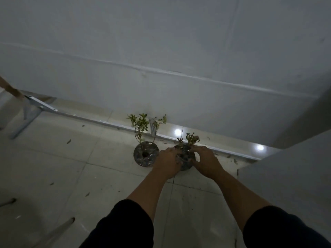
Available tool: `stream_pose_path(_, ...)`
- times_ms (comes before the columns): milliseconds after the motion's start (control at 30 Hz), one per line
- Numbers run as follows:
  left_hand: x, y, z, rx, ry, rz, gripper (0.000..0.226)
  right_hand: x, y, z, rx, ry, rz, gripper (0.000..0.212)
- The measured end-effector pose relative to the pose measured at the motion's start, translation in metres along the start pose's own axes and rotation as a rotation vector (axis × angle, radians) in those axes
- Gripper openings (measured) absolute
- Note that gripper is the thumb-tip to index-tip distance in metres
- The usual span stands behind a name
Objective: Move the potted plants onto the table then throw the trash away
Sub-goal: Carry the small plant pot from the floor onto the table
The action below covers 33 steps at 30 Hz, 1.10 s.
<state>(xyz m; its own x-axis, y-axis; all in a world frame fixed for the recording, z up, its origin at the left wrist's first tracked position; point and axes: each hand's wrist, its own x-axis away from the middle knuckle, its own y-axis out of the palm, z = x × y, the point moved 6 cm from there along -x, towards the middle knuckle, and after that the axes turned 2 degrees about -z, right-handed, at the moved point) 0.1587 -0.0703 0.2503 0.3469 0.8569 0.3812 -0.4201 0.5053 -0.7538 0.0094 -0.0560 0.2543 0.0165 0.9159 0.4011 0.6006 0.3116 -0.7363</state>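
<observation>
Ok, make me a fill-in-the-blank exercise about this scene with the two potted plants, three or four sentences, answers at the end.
1. Both potted plants stand on the tiled ____ beside the white wall.
2. The left hand and the right hand grasp the ____ of the two pots, the shorter potted plant.
3. The taller potted plant is touched by ____ hand.
4. Both forearms come out of ____ sleeves.

Missing words: floor; right-hand; neither; black
</observation>
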Motion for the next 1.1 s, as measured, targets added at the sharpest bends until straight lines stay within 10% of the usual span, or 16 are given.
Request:
stream_pose_path(267,-0.089,0.148,-0.103,-0.011,-0.013,-0.023,0.052,-0.077,0.144,0.121,-0.009,0.096,-0.020,0.050)
stream_pose_path(1100,-0.190,0.227,-0.166,0.021,0.233,0.080,0.089,-0.174,0.222,0.190,-0.035,-0.116,0.115,0.067)
